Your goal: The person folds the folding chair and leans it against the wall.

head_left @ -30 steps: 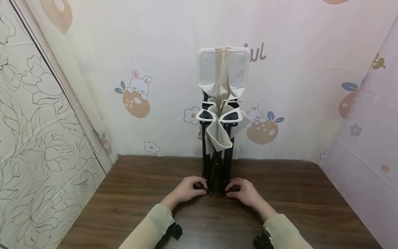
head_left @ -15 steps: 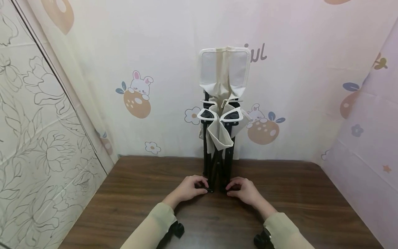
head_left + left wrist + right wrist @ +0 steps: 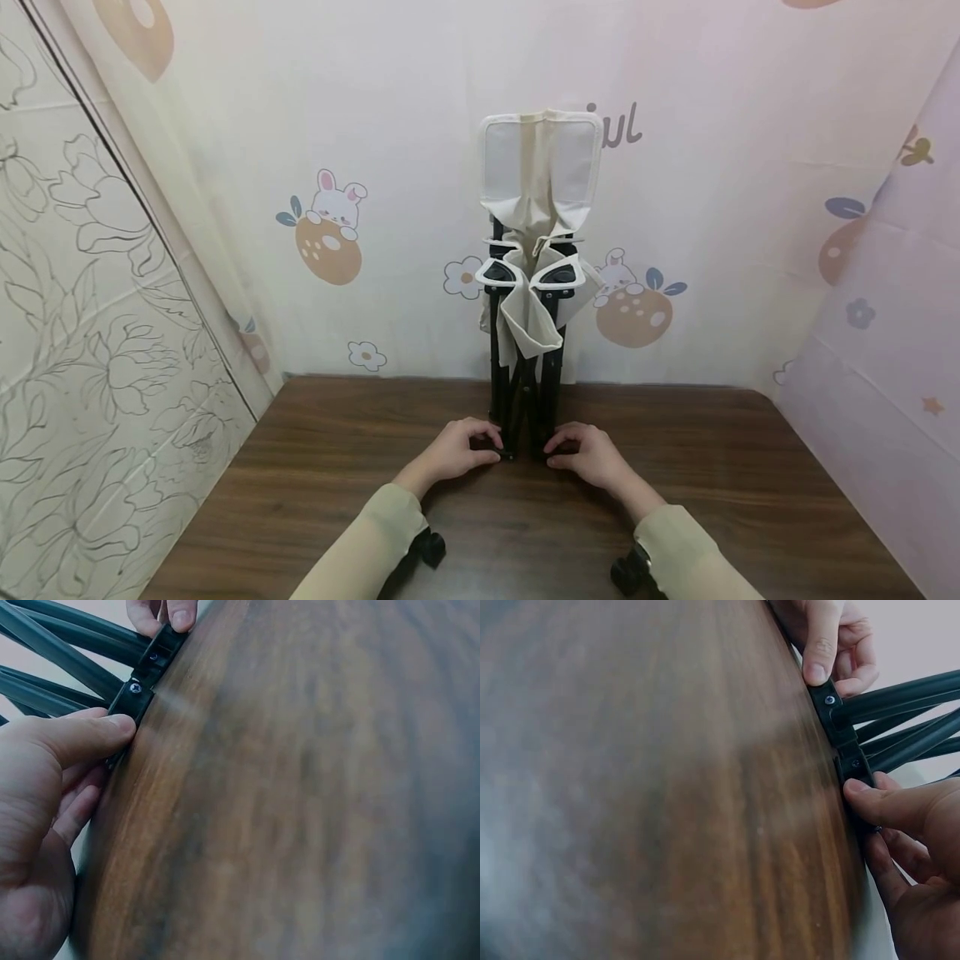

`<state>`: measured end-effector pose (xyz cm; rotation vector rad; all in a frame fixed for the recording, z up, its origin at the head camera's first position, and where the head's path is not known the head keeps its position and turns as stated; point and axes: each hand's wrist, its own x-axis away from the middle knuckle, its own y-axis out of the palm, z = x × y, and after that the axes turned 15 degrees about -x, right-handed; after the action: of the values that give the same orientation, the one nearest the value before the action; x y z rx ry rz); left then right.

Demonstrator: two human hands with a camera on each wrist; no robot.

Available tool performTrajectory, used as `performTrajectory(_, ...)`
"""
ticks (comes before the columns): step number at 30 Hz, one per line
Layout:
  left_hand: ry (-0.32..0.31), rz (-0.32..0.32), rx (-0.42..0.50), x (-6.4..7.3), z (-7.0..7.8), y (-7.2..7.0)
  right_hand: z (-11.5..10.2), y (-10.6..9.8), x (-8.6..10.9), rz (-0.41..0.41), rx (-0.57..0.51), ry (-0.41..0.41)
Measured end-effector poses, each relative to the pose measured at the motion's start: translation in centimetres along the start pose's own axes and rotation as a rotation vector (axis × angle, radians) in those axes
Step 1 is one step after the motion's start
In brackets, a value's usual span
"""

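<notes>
A folded camp chair, cream fabric bunched over black tube legs, stands upright near the back of the brown table. My left hand pinches the black plastic foot on the chair's left, seen closely as a black foot with a screw in the left wrist view. On the other side, my right hand grips the right-hand foot between thumb and fingers. Both feet lie low at the tabletop, side by side. White-edged corner pockets cap the frame's front ends, and the fabric hides the upper frame.
The wooden table reaches back to a pale curtain with rabbit and fruit prints, right behind the chair. A flower-patterned panel runs along the left, and another printed curtain along the right.
The chair's feet and both hands have shifted very slightly back toward the curtain, the left hand also a touch to the right. Each hand keeps its grip on its foot.
</notes>
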<state>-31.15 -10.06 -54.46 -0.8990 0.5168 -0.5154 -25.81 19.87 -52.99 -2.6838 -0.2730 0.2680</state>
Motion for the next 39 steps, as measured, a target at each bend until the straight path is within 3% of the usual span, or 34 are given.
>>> performTrajectory(39, 0.010, 0.002, -0.025, -1.1, -1.2, 0.1, 0.7, 0.2, -1.2, 0.033, -0.012, 0.028)
